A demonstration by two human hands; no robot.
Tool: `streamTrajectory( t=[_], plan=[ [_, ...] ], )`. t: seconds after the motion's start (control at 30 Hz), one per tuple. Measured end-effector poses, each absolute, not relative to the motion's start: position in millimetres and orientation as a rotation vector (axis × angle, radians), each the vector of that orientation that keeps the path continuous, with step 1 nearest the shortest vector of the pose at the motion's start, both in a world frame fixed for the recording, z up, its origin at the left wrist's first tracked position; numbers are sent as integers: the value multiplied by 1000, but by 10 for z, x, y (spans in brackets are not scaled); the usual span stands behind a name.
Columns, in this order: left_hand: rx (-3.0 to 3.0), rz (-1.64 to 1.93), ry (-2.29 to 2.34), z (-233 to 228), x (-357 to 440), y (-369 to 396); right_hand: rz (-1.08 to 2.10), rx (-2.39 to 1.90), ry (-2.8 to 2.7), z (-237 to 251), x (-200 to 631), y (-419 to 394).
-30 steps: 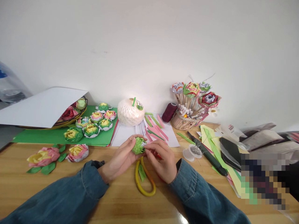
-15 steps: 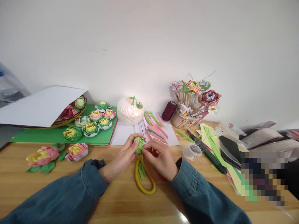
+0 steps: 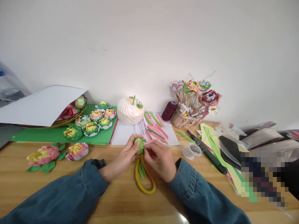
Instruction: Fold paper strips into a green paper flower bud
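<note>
Where the two hands meet above the middle of the wooden bench point(image 3: 116, 193), a small green folded-paper flower point(image 3: 139, 145) sits pinched between them. The left hand point(image 3: 121, 158) closes on it from the left, thumb and fingertips wrapped around its side, while the right hand point(image 3: 158, 158) presses its fingertips against the flower's right edge. Just below the flower, yellow-handled scissors point(image 3: 143, 177) lie on the bench between the wrists. Behind the hands, pink and green paper strips point(image 3: 155, 129) rest on a white sheet point(image 3: 123, 132), toward the bench's far edge.
</note>
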State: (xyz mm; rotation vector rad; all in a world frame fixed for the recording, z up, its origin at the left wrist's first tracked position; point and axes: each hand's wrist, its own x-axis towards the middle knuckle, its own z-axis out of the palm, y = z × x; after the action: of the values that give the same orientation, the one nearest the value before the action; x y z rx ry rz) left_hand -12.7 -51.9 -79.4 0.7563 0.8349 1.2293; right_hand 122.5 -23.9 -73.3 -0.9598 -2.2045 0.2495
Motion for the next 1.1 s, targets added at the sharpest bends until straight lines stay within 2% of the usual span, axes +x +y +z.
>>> streamTrajectory(
  t=[0.13,0.2,0.27,0.37,0.47,1.0,1.1],
  plan=[
    [755,1232,847,-806,-123,-520,90,-1040,-2174,-739,1201,-267],
    [732,1235,834,-794,-120,-526,140,-1028,-2150,-723,1205,-267],
    [711,1239,810,-773,-118,-533,399,-955,-2152,-695,1227,-237],
    [683,1239,774,-735,-116,-541,948,-823,-2122,-662,1280,-142],
    [674,1228,748,-711,-114,-541,1247,-771,-2062,-663,1316,-52],
    [644,1235,670,-787,-138,-518,778,-871,-2260,-656,1299,-127],
    [673,1208,716,-779,-138,-530,773,-881,-2238,-639,1295,-138]
  ],
)
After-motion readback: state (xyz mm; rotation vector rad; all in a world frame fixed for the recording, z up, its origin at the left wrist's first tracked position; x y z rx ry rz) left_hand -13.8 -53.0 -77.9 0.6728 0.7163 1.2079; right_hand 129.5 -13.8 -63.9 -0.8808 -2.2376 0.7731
